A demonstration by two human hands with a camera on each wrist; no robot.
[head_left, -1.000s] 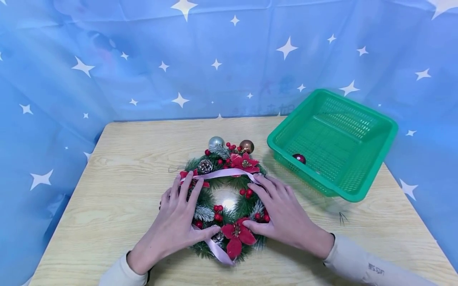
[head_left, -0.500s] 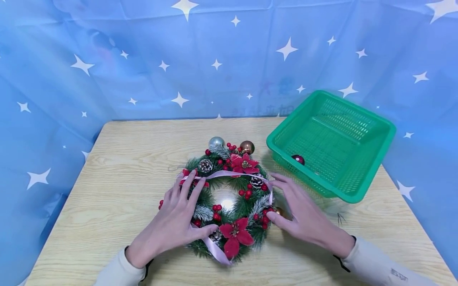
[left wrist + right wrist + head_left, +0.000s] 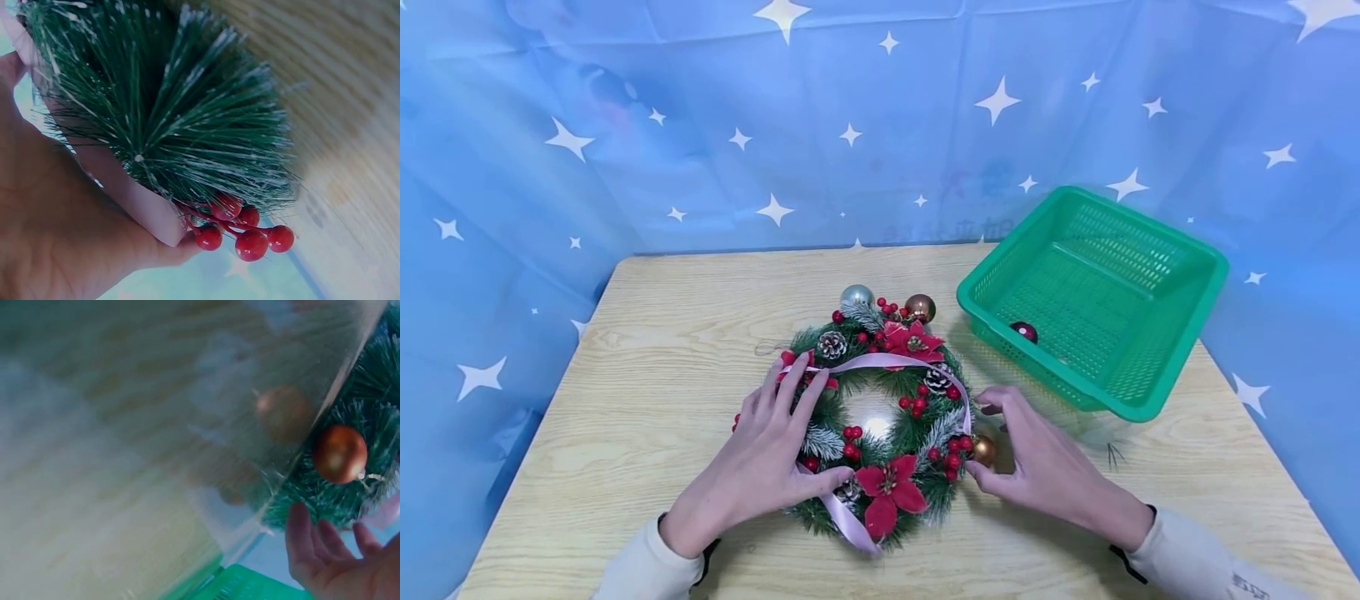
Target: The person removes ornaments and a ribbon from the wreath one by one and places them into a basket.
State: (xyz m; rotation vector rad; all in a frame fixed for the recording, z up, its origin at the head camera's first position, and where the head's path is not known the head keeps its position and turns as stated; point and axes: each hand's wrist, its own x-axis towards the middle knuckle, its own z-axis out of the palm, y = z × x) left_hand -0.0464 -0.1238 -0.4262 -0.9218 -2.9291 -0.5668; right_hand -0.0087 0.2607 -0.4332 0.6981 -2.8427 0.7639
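A green wreath [image 3: 913, 437] with red poinsettias, berries and pinecones lies flat on the table. Across its upper part and down its right side runs a pale lilac ribbon [image 3: 880, 360]; another stretch crosses the lower left. My left hand [image 3: 752, 475] rests spread over the wreath's left side, its fingertips on the ribbon near the upper-left flower. In the left wrist view, the ribbon [image 3: 134, 200] passes between that hand and the pine needles. Beside the wreath's right edge, my right hand [image 3: 1048, 467] is loosely curved round a gold ball [image 3: 984, 450], apart from it in the right wrist view.
At the back right stands a green plastic basket [image 3: 1172, 367] with a dark red ball [image 3: 1024, 332] inside. A silver ball [image 3: 857, 295] and a brown ball [image 3: 921, 307] sit at the wreath's top. Starry blue cloth [image 3: 820, 167] hangs behind the table [image 3: 647, 358].
My right hand has drawn off the wreath to the right, uncovering a pinecone, the ribbon's right stretch and the gold ball. My left hand has stayed nearly in place.
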